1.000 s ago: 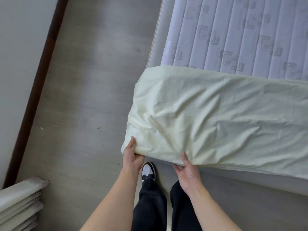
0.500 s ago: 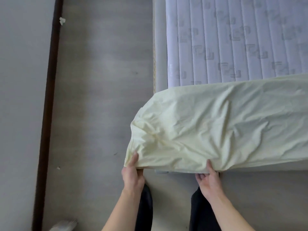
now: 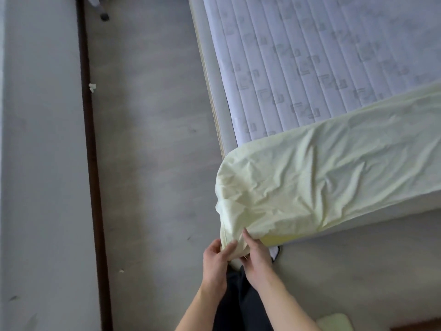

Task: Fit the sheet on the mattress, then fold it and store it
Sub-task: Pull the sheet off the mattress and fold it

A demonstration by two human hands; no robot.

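Both hands, left hand (image 3: 214,255) and right hand (image 3: 256,255), have drawn together, pinching the crumpled pale-yellow fitted sheet (image 3: 322,177) at the corner of the quilted white mattress (image 3: 310,56), ready to tuck it under.

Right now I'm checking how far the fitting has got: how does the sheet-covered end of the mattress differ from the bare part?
The sheet is pale yellow and wrinkled; the bare mattress is white, smooth and quilted in straight channels. The sheet wraps only the near corner, where both hands grip its hem; the bare part stretches beyond it, untouched. Both lie on the same bed.
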